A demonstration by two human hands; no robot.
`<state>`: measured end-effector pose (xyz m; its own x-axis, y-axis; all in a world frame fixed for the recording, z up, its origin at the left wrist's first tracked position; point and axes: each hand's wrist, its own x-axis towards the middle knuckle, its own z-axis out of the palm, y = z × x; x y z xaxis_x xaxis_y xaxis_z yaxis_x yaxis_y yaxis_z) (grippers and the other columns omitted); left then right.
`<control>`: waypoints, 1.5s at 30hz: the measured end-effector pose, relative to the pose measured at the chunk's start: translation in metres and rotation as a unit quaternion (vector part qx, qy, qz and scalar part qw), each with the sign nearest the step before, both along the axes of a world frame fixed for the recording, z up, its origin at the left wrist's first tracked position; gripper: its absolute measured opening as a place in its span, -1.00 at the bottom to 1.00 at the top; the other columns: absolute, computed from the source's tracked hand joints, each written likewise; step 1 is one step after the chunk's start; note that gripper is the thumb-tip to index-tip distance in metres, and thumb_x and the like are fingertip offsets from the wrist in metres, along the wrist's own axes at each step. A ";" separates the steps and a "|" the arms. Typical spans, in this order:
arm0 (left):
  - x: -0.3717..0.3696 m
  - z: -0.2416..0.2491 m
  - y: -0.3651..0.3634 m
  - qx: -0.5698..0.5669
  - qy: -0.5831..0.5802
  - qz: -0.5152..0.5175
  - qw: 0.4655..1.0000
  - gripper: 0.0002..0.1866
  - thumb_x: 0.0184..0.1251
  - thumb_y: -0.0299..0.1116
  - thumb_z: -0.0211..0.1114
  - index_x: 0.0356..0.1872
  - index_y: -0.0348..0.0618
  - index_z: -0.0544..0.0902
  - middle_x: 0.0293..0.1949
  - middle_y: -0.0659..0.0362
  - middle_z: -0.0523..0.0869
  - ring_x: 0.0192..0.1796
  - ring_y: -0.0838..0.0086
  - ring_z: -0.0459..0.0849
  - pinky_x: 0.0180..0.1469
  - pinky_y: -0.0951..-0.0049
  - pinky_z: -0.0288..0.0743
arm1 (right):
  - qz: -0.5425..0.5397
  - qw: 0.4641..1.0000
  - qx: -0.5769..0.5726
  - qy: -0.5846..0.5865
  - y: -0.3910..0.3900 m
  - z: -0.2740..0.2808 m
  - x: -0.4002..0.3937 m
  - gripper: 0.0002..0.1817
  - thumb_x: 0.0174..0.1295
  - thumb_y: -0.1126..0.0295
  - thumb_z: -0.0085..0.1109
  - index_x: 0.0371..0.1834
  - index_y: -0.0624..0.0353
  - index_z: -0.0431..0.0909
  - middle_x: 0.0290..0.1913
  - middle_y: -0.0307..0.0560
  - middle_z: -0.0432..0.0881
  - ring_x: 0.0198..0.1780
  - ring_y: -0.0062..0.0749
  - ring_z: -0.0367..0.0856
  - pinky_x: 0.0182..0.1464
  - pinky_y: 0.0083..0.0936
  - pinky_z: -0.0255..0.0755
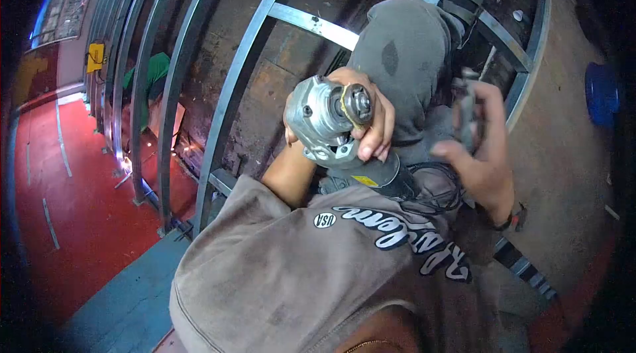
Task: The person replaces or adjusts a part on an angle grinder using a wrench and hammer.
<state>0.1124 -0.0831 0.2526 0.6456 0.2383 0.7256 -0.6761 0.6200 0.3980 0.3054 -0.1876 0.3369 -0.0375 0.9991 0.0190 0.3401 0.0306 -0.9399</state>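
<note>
My left hand [379, 129] is closed around the head of an angle grinder [317, 118], held in front of my chest. Its bare metal spindle faces up, with a flange and a ragged yellowish ring around it. The grinder's dark body [387, 174] points down to the right and bears a yellow label. To the right, my right hand [487, 154] is raised above my lap, thumb and fingers closed on a grey metallic piece [466, 111]. That piece is smeared by motion, so its kind cannot be made out.
Metal frame bars [228, 95] stand to my left, and a crossbar [315, 25] lies ahead. Beyond the bars, a person in green [156, 71] is near a bright welding spark [126, 165] on the red floor [86, 220]. A blue container [601, 95] stands far right.
</note>
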 end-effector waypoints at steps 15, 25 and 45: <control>-0.003 -0.020 -0.002 -0.028 -0.072 -0.016 0.997 -0.23 -0.30 -0.04 0.60 -0.11 -0.42 0.51 -0.24 -0.14 0.64 -0.11 0.04 0.64 -0.04 0.09 0.52 | 0.109 0.927 -0.129 0.334 0.013 0.008 -0.037 -0.62 0.23 0.47 0.11 0.09 0.38 0.36 -0.45 -0.16 0.47 -0.54 -0.62 0.44 -0.46 -0.69 0.33; -0.015 -0.020 -0.012 -0.072 -0.029 -0.023 0.997 -0.19 -0.32 -0.21 0.52 0.04 -0.48 0.44 -0.19 -0.17 0.61 -0.08 -0.02 0.60 0.03 0.02 0.39 | 0.134 0.963 0.020 0.233 0.013 -0.003 -0.046 -0.81 0.37 0.43 -0.12 -0.12 0.35 0.40 -0.32 -0.02 0.57 -0.32 -0.51 0.57 -0.24 -0.61 0.45; -0.017 -0.013 -0.020 -0.078 0.076 0.074 0.991 -0.33 -0.45 -0.12 0.46 -0.28 -0.47 0.55 -0.33 -0.20 0.64 -0.24 0.04 0.63 -0.12 0.14 0.49 | 0.088 0.972 -0.074 0.206 0.014 -0.002 -0.037 -0.82 0.37 0.42 -0.16 -0.13 0.31 0.40 -0.39 -0.17 0.42 -0.37 -0.61 0.38 -0.27 -0.65 0.30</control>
